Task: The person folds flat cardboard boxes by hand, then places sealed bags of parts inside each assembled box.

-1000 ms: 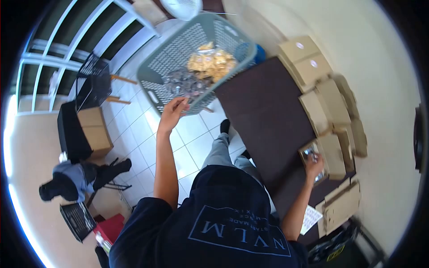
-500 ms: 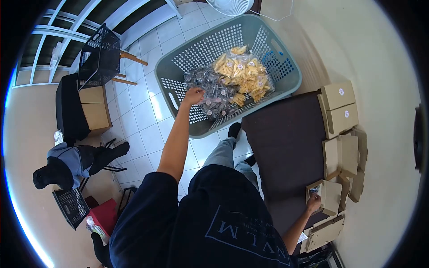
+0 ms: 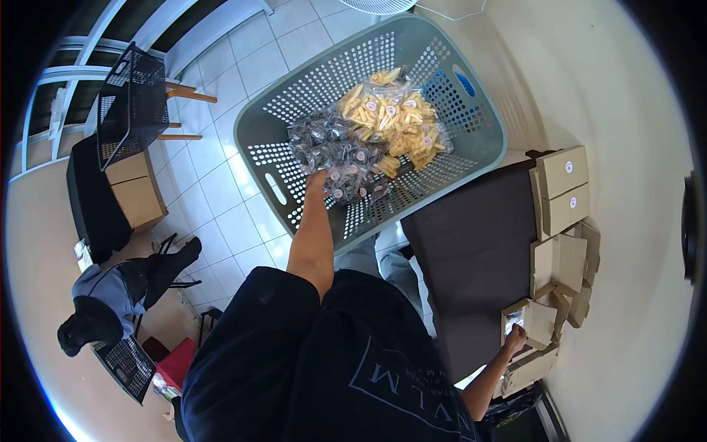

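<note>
Below, the left hand (image 3: 317, 181) reaches crinkly plastic packets (image 3: 331, 147), the right hand (image 3: 515, 339) an open cardboard box (image 3: 537, 322), grips unclear.

- 11 o'clock: left hand (image 3: 317, 182) is losing its fingertips among dark packs (image 3: 340, 153); grip is hiding.
- 4 o'clock: right hand (image 3: 517, 337) is covering part of an open box (image 3: 543, 324); silvery contents (image 3: 516, 317) are showing too small to identify.
- 12 o'clock: top edge is cutting off white fan (image 3: 377, 6).
- 1 o'clock: basket (image 3: 495, 121) wall is mostly hiding a blue object (image 3: 464, 85).
- 6 o'clock: dark shirt (image 3: 324, 368) is running out of frame.

Left hand (image 3: 317, 180) outstretched; right hand (image 3: 516, 337) seemingly curled.
</note>
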Available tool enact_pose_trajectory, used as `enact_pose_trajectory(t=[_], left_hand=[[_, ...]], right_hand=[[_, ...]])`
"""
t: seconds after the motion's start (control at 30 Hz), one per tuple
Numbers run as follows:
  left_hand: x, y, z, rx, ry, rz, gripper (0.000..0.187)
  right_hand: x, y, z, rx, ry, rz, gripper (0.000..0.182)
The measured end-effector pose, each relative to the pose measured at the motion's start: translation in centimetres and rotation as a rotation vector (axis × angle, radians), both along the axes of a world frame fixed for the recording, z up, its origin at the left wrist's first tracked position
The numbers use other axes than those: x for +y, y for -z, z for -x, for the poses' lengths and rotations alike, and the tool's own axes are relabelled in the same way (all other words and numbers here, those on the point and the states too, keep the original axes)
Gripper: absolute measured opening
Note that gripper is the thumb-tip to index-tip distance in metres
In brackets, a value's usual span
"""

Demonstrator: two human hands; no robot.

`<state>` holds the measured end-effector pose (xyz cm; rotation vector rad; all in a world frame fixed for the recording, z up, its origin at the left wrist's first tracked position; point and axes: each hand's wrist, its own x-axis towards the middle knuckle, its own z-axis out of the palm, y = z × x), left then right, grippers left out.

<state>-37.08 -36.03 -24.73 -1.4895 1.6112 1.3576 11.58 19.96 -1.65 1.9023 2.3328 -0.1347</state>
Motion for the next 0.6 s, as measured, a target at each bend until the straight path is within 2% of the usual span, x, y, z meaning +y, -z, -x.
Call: enact_pose_trajectory(t=[0.03, 0.1, 0.17, 0.23, 0.27, 0.3, 0.37, 0.4, 0.43, 0.5, 0.53, 0.6], left_hand=[[-0.1, 0.4, -0.1, -0.005, 0.002, -0.01, 0.056], [-0.9, 1.1, -0.2, 0.018, -0.104, -0.086, 0.052], [-1.1, 1.6, -0.5, 0.042, -0.083, -0.066, 0.049], [-1.2, 0.8, -0.2, 0.046, -0.015, -0.078, 0.044], [-0.4, -0.2, -0.2, 0.077, 0.028, 0.045, 0.03], [-1.1, 1.7, -0.2, 0.079, 0.028, 0.044, 0.03], [-3.4, 6.9, 0.2, 0.161, 0.377, 0.101, 0.017], [-1.6, 1.8, 1.0, 0.278, 0.293, 0.085, 0.01], [-0.6, -1.6, 1.1, 0.281, 0.302, 0.084, 0.01], [1.0, -6.5, 1.8, 0.494, 0.207, -0.123, 0.014], [1.6, -8.2, 2.2, 0.514, 0.319, -0.145, 0.018], [4.0, -15.0, 2.6, 0.56, 0.399, -0.243, 0.019]], right_hand=[[-0.2, -0.6, 0.0, -0.005, 0.002, -0.01, 0.037], [-1.1, -1.5, 0.0, 0.202, 0.059, 0.031, 0.033], [-2.0, -2.9, 0.9, 0.161, 0.054, 0.018, 0.031], [-2.8, -3.9, 1.8, 0.334, 0.249, 0.119, 0.032], [-2.4, -3.8, 1.3, 0.332, 0.251, 0.115, 0.032], [-2.0, -3.5, 1.2, 0.36, 0.169, 0.072, 0.028], [-2.6, -3.4, 1.8, 0.394, 0.096, 0.034, 0.023], [-4.6, -5.7, 5.3, 0.426, 0.005, 0.013, 0.022], [-6.5, -7.4, 8.5, 0.454, -0.085, -0.01, 0.02], [-8.2, -7.6, 12.4, 0.597, -0.235, 0.038, 0.019], [-9.9, -8.3, 15.4, 0.614, -0.265, 0.103, 0.019], [-13.7, -9.4, 21.7, 0.703, -0.377, 0.24, 0.021]])
